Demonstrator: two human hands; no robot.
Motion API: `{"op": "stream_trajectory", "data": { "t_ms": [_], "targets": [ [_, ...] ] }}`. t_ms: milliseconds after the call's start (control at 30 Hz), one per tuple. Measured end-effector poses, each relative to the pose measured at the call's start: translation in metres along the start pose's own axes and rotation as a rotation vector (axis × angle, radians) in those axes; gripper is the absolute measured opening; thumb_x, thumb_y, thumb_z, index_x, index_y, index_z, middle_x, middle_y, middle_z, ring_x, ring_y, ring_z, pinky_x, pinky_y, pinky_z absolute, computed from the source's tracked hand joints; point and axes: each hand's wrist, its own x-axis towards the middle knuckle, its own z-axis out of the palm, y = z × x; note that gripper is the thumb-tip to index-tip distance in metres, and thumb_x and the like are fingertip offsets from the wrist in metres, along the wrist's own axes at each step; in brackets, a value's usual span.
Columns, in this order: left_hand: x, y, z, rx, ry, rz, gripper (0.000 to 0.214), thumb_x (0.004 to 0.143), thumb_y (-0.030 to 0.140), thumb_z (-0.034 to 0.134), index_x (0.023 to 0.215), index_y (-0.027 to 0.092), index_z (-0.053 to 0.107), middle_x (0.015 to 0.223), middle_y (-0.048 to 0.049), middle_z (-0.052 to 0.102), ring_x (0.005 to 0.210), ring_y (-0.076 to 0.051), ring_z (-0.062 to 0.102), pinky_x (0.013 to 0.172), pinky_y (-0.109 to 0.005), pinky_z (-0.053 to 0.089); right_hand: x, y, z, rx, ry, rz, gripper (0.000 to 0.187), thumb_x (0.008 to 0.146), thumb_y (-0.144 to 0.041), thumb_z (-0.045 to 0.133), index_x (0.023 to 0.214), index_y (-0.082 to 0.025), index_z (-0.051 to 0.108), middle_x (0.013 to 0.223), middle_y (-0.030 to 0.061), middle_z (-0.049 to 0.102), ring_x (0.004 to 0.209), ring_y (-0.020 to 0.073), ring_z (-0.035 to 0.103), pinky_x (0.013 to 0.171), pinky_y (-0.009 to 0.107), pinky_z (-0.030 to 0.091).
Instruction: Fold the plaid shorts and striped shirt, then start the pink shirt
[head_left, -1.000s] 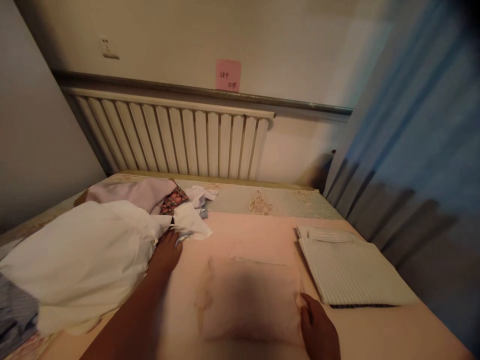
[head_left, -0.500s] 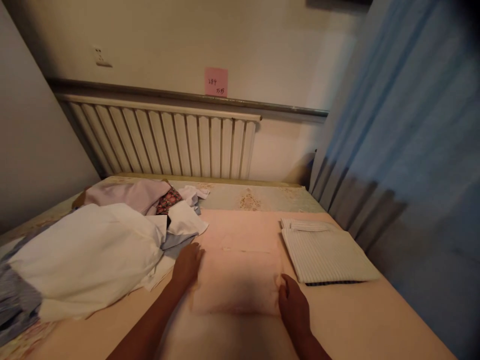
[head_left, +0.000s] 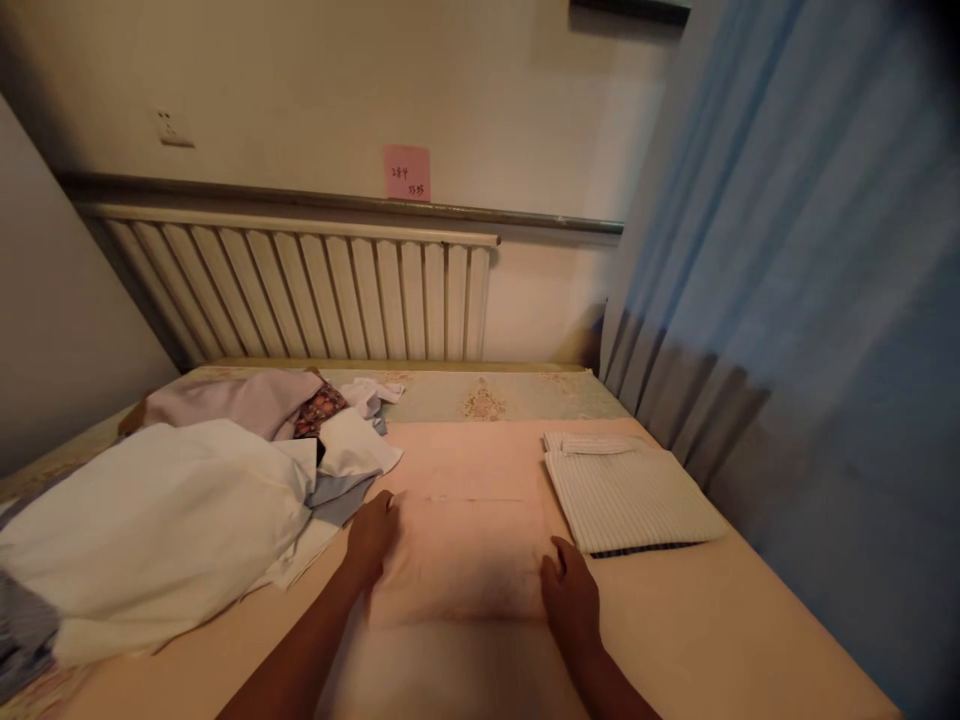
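Note:
A pale pink cloth (head_left: 457, 560), partly folded over, lies in front of me on the peach-coloured bed cover; its exact kind I cannot tell. My left hand (head_left: 373, 535) grips its left edge with curled fingers. On the opposite edge, my right hand (head_left: 571, 595) is closed, thumb up, pinching the fabric. A paler stretch of cloth, blurred, runs from the fold toward my body. To the right of my right hand rests a neatly folded striped cloth (head_left: 634, 495), cream on top with a dark edge beneath.
Rumpled clothes, among them a large white garment (head_left: 172, 530) and a mauve one (head_left: 232, 400), are heaped on the left. A blue curtain (head_left: 787, 300) hangs along the right side. Behind the bed stand a radiator (head_left: 322, 290) and a wall with a pink note (head_left: 407, 172).
The view has turned slightly to the right, so the surroundings sit further left. Both hands stay at the sides of the pink cloth, which keeps nearly the same shape.

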Motion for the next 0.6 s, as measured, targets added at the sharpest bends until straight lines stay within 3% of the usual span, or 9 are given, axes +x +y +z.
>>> {"op": "stream_trajectory", "data": {
  "t_ms": [133, 267, 467, 600],
  "targets": [
    [-0.006, -0.002, 0.001, -0.031, 0.011, -0.001, 0.014, 0.088, 0.023, 0.041, 0.084, 0.022, 0.054, 0.080, -0.0025, 0.067, 0.081, -0.019, 0.063, 0.064, -0.025, 0.034, 0.004, 0.003, 0.001, 0.032, 0.052, -0.018, 0.044, 0.084, -0.035, 0.044, 0.119, -0.014, 0.059, 0.111, 0.0117, 0.065, 0.102, 0.0236, 0.061, 0.087, 0.031, 0.046],
    [-0.007, -0.005, 0.003, -0.069, 0.003, 0.010, 0.013, 0.086, 0.021, 0.041, 0.082, 0.022, 0.054, 0.078, -0.0007, 0.066, 0.079, -0.017, 0.062, 0.064, -0.024, 0.035, 0.028, -0.004, 0.000, 0.024, 0.067, -0.035, 0.042, 0.084, -0.031, 0.043, 0.118, -0.012, 0.059, 0.107, 0.0125, 0.066, 0.098, 0.0229, 0.061, 0.085, 0.030, 0.045],
    [0.000, -0.003, 0.007, -0.087, -0.003, 0.000, 0.012, 0.085, 0.022, 0.043, 0.077, 0.021, 0.053, 0.070, -0.0002, 0.062, 0.072, -0.017, 0.060, 0.062, -0.025, 0.033, 0.074, -0.027, -0.001, -0.054, -0.069, -0.029, 0.036, 0.079, -0.022, 0.046, 0.110, -0.015, 0.063, 0.090, 0.0060, 0.068, 0.083, 0.0185, 0.061, 0.076, 0.027, 0.042],
    [0.001, 0.000, 0.010, -0.109, -0.003, 0.002, 0.018, 0.088, 0.028, 0.042, 0.074, 0.021, 0.052, 0.068, -0.0002, 0.061, 0.071, -0.017, 0.059, 0.060, -0.025, 0.031, 0.088, -0.030, 0.005, -0.053, -0.065, -0.013, 0.036, 0.077, -0.021, 0.048, 0.109, -0.015, 0.063, 0.086, 0.0049, 0.067, 0.081, 0.0180, 0.061, 0.074, 0.026, 0.041]
  ]
}}
